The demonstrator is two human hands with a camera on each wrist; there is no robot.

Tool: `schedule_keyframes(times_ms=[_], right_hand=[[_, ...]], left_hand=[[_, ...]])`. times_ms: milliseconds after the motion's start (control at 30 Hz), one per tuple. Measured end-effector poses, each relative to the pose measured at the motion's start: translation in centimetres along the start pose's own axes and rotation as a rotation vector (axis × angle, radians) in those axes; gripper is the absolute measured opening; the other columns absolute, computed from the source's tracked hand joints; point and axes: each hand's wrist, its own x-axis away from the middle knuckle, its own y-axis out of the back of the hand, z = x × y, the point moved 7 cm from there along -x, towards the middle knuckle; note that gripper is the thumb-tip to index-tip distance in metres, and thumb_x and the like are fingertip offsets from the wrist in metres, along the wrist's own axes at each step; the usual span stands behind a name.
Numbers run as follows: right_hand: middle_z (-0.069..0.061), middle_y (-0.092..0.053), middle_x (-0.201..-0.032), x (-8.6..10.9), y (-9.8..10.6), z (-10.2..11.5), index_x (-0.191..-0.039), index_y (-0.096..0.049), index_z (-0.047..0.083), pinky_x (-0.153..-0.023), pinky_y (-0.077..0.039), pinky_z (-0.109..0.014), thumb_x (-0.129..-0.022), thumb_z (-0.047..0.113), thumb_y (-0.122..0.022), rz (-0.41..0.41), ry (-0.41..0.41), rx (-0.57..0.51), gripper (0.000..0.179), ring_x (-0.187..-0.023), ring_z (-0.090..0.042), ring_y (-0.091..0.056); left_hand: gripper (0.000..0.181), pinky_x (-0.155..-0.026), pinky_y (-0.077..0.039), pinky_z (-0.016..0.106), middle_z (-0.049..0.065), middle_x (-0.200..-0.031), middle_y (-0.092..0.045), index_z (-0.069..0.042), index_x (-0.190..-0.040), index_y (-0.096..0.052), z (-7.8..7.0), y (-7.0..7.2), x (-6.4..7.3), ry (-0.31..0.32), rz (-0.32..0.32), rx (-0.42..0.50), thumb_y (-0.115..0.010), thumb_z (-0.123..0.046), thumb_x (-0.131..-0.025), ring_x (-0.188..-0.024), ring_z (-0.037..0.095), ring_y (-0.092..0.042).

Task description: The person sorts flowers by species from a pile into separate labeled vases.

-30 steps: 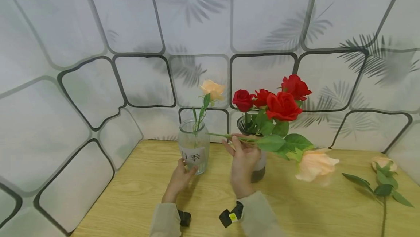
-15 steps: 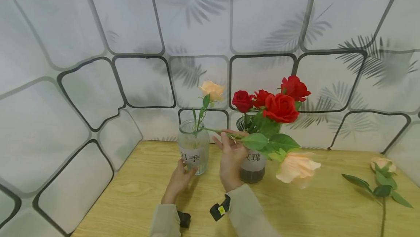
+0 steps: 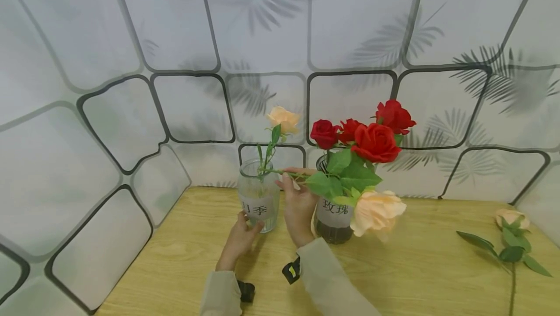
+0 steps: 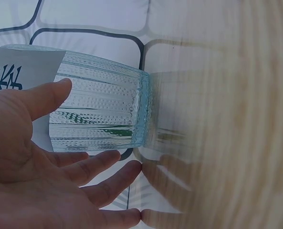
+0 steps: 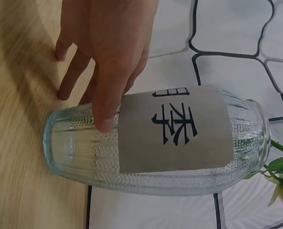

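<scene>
A clear ribbed glass vase (image 3: pixel 269 192) with a labelled front stands upright on the table, with one peach rose (image 3: pixel 284 119) inside. My left hand (image 3: pixel 239 241) holds its lower part, thumb in front and fingers around the side; the left wrist view shows the hand (image 4: pixel 41 162) close up against the ribbed glass. To its right, my right hand (image 3: pixel 300 211) pinches the green stem of another peach rose (image 3: pixel 378 211). This rose lies nearly level, bloom to the right, its stem end at the vase's rim. In the right wrist view the labelled vase (image 5: pixel 189 183) fills the middle.
A dark glass vase (image 3: pixel 333 234) with several red roses (image 3: pixel 376 142) stands just right of my right hand, partly covered by the held rose's leaves. One more peach rose (image 3: pixel 512 248) lies at the table's right. A patterned curtain (image 3: pixel 192 107) hangs behind the table (image 3: pixel 175 253).
My right hand has moved left with the peach rose, bringing the stem end to the glass vase's rim. My left hand stays on the vase.
</scene>
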Motion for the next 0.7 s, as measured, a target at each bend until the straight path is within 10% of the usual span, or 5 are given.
schedule_keyframes(times_ms=[700], right_hand=[[-0.021, -0.069, -0.095, -3.2, -3.3, -1.5, -0.102, -0.06, -0.004, -0.073, -0.062, -0.042, -0.091, -0.01, -0.066, 0.386, 0.055, 0.54, 0.013, -0.087, -0.036, -0.071]], left_hand=[[0.069, -0.096, -0.048, 0.062, 0.044, -0.146, -0.035, 0.018, -0.148, -0.02, 0.4, -0.1, -0.2, -0.011, 0.008, 0.002, -0.058, -0.019, -0.104, -0.125, 0.056, -0.049]])
